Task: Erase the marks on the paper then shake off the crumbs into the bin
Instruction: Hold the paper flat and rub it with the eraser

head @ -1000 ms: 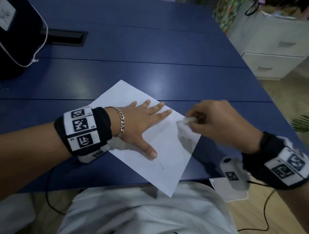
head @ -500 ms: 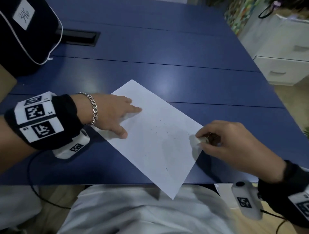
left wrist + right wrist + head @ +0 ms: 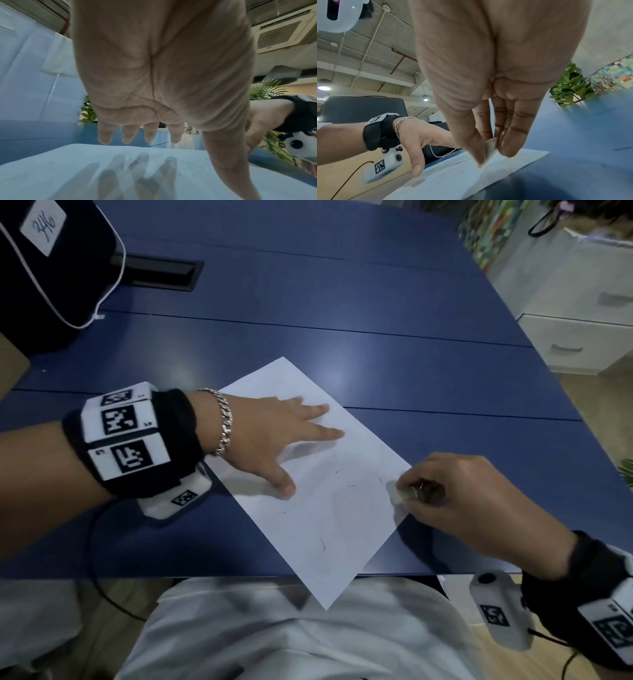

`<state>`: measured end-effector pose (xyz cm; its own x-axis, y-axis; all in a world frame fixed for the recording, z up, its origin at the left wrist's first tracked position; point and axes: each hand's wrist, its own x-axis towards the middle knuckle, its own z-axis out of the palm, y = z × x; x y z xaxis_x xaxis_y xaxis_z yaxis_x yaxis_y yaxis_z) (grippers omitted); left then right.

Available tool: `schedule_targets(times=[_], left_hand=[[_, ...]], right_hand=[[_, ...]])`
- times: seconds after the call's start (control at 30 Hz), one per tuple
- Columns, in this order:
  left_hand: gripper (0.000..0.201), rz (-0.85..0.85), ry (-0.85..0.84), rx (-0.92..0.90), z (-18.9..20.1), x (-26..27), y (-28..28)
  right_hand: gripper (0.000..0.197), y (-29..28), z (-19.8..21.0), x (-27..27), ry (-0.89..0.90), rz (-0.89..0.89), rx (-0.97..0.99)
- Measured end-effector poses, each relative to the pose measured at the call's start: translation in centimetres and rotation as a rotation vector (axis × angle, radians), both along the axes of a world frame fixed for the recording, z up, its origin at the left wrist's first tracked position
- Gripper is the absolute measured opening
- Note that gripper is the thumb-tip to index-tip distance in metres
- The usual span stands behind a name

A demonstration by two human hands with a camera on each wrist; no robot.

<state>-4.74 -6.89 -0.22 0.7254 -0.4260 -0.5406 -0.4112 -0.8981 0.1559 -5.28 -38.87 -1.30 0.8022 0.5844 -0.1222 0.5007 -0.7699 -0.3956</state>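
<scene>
Paper, one white rectangular sheet [image 3: 318, 474], lay askew at the centre of the head view on the blue panelled table [image 3: 376, 337], its lowest corner overhanging the near edge above the lap. Faint pencil marks [image 3: 322, 544] were scattered over its lower half. The left hand [image 3: 270, 436] rested on the sheet's upper-left part, fingers straight and slightly apart, thumb splayed towards the bottom of the frame; half a second before, the same hand sat at the sheet's left edge with fingers partly tucked. The right hand [image 3: 455, 494], at the sheet's right edge, pinched a small white eraser [image 3: 399, 494] between thumb and fingertips, its tip touching the paper. That pinch and its place were unchanged from the earlier frame. The right wrist view confirmed the eraser [image 3: 490, 148] clamped between thumb and fingers. A black zipped bag with white piping [image 3: 51, 268] sat in the upper left. Bin was not seen in any view.
</scene>
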Motion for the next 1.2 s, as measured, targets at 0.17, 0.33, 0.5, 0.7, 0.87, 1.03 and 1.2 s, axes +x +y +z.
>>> schedule_targets(times=[0.17,0.33,0.5,0.7,0.87,1.03,1.2], left_hand=[[0.115,-0.096,-0.010,0.032,-0.7,1.1,-3.3],[0.132,-0.136,0.019,0.123,-1.7,1.2,-5.1],[0.145,-0.116,0.038,0.165,-2.1,1.2,-5.0],[0.150,-0.096,0.064,0.198,-2.1,1.4,-5.4],[0.150,-0.095,0.071,0.221,-1.9,1.4,-5.7],[0.152,-0.088,0.098,0.236,-1.6,1.3,-5.9],[0.154,-0.093,0.100,0.267,-1.7,1.4,-6.1]], right_hand=[[0.010,1.3,0.1,0.0,0.003,0.006,0.033],[0.009,1.3,-0.4,1.0,-0.055,-0.013,-0.004],[0.004,1.7,-0.2,1.2,-0.080,-0.017,-0.053],[0.010,3.0,-0.2,-0.2,-0.059,0.157,-0.131],[0.006,2.0,0.3,1.8,-0.091,0.023,-0.118],[0.011,3.1,0.4,0.1,-0.047,0.142,-0.181],[0.008,2.6,0.3,2.4,-0.121,0.044,-0.161]])
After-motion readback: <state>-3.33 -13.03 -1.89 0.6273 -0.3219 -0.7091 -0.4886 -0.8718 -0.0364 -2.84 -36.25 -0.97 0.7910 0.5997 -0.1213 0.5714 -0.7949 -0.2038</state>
